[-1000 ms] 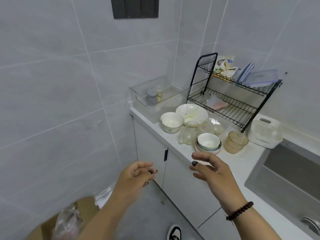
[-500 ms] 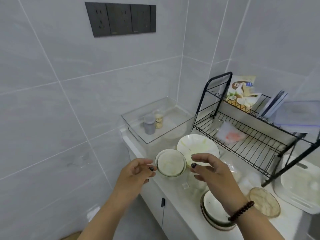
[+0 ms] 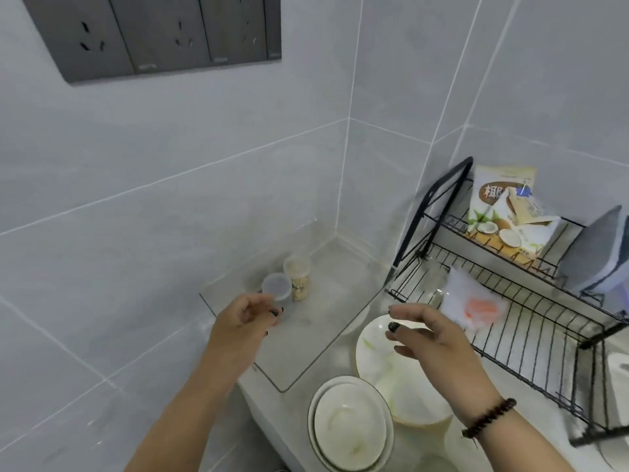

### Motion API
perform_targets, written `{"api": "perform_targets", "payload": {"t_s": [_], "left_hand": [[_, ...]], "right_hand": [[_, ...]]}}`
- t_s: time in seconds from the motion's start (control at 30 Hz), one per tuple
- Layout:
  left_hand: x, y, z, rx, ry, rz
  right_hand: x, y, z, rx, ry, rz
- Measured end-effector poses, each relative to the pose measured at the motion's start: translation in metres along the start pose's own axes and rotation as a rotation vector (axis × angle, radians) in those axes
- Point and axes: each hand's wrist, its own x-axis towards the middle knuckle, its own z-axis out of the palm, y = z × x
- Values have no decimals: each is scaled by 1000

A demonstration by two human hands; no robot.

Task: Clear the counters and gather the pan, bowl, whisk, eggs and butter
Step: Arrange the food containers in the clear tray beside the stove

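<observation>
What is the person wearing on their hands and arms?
Both forearms are bare, with no sleeves in view. The left hand and right hand have dark-painted fingernails. A bracelet of dark round beads circles the right wrist.

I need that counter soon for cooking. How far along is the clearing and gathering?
Nothing looks done yet. The bowl and plate sit on the counter. Both hands are empty: the left hand and right hand reach toward the clear tray. Pan, whisk, eggs and butter aren't in view.
</observation>
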Motion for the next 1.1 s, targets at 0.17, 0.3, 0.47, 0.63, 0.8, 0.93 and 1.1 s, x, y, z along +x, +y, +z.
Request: {"api": "perform_targets", "payload": {"t_s": [0.17,0.3,0.47,0.63,0.8,0.93,1.1], "left_hand": [[91,-7,-3,337,-86,74],[139,-20,3,562,-202,132],[170,-35,9,699,-332,141],[180,-42,12,838,-424,165],[186,-41,11,945,-478,190],[189,-41,7,941,-474,182],[190,-39,5,969,-456,203]], "right_hand": [[62,-7,42,-33,32,30],[107,-14,74,-29,52,31],[155,-7,110,-161,13,45],[194,7,136,-360,-100,83],[216,23,157,-590,-226,86],[224,34,167,-642,-349,63],[228,45,177,-629,-430,41]]}}
